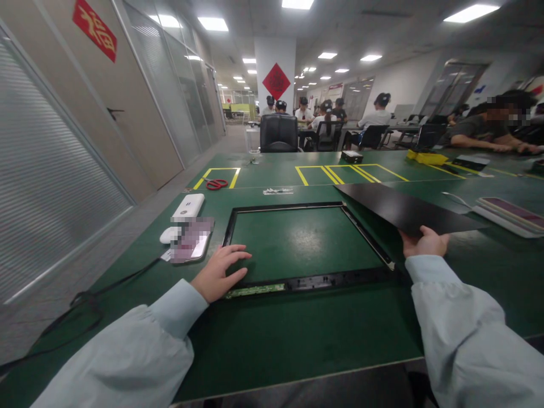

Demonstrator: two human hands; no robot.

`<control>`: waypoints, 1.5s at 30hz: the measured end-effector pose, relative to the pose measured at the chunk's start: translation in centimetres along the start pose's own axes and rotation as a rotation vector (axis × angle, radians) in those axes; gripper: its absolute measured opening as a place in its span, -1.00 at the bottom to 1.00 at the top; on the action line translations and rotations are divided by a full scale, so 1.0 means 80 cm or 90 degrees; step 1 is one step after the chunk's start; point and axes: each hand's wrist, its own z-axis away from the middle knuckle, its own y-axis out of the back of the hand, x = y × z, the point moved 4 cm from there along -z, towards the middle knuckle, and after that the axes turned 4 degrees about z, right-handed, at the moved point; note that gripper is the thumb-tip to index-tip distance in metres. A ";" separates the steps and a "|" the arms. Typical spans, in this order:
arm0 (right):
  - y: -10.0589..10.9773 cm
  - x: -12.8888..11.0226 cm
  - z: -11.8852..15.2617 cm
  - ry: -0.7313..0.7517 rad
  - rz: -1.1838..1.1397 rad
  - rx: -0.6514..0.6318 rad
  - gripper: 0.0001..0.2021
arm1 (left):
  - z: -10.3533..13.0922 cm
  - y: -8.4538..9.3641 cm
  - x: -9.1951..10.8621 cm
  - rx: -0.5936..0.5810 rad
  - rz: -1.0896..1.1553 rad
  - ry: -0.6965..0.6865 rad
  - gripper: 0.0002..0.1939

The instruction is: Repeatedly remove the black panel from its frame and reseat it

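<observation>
A black rectangular frame (331,281) lies flat on the green table, with a strip of green circuit board (255,290) along its near left edge. My left hand (221,272) rests over the frame's near left corner, its fingers spread and holding nothing. On the right, my right hand (426,243) grips the near edge of a thin black panel (399,207). The panel is tilted and raised beside the frame's right side. Part of the frame's left corner is hidden by my left hand.
Left of the frame lie a phone (198,243), a white device (188,207) and a strap (123,279). Red scissors (216,184) and small white pieces (277,191) are farther back. A keyboard-like slab (510,218) lies right. Several people sit beyond.
</observation>
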 end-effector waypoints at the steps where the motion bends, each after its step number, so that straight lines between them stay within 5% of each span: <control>1: -0.002 -0.003 0.000 0.011 -0.012 -0.019 -0.27 | -0.001 0.001 -0.002 0.014 0.012 0.002 -0.60; 8: -0.020 -0.020 0.018 0.045 -0.054 -0.178 -0.34 | -0.011 0.022 0.003 0.155 0.167 0.027 -0.68; 16: -0.040 -0.019 0.046 -0.112 -0.065 -0.344 -0.59 | -0.009 0.026 0.013 0.334 0.680 0.283 -0.53; 21: -0.043 -0.014 0.062 -0.134 0.061 -0.464 -0.63 | -0.012 0.033 0.027 0.311 0.901 0.372 -0.57; 27: -0.043 -0.001 0.077 -0.144 0.262 -0.618 -0.63 | -0.010 0.041 0.031 0.319 0.919 0.407 -0.44; 32: -0.035 0.005 0.074 -0.182 0.393 -0.653 -0.66 | -0.009 0.045 0.038 0.279 0.956 0.389 -0.22; 37: -0.032 0.014 0.070 -0.226 0.452 -0.686 -0.52 | -0.008 0.054 0.039 0.321 0.952 0.339 -0.14; 45: -0.035 0.011 0.051 -0.213 0.418 -0.532 -0.60 | -0.007 0.064 0.045 0.307 0.858 0.210 -0.25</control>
